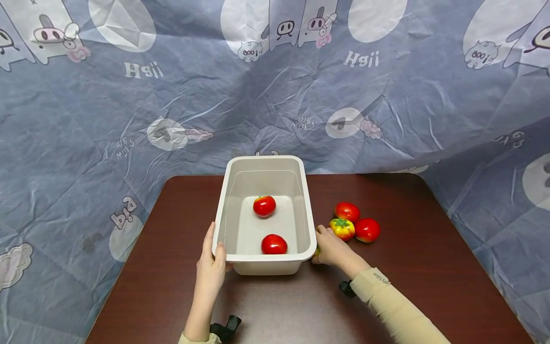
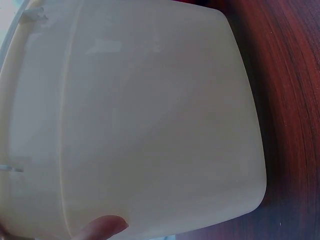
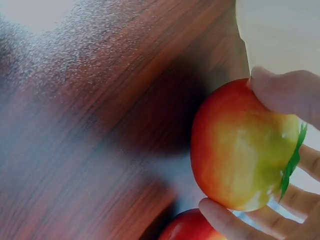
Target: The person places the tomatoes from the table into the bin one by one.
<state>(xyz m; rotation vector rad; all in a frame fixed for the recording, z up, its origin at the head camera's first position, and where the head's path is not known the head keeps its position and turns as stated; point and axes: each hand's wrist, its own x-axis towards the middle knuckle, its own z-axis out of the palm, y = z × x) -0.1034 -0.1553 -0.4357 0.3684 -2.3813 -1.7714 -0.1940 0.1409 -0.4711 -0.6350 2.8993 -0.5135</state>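
Note:
My left hand (image 1: 210,270) grips the front left corner of a pale grey plastic bin (image 1: 270,268), thumb at the front rim and fingers along the side. Two red tomatoes, one farther back (image 1: 264,206) and one near the front (image 1: 274,244), lie inside it. Beside the bin's right wall, my right hand (image 1: 333,248) holds a red-and-yellow tomato (image 3: 235,145) with a green leafy top, its thumb and fingers around it in the right wrist view. In the head view that tomato is mostly hidden by the hand and the rim.
Right of the bin sit two red tomatoes, one behind (image 1: 347,211) and one at the right (image 1: 367,230), around a yellow-and-red one (image 1: 342,229). All rests on a dark brown table (image 1: 172,248). A blue printed cloth (image 1: 240,119) hangs behind the table's far edge.

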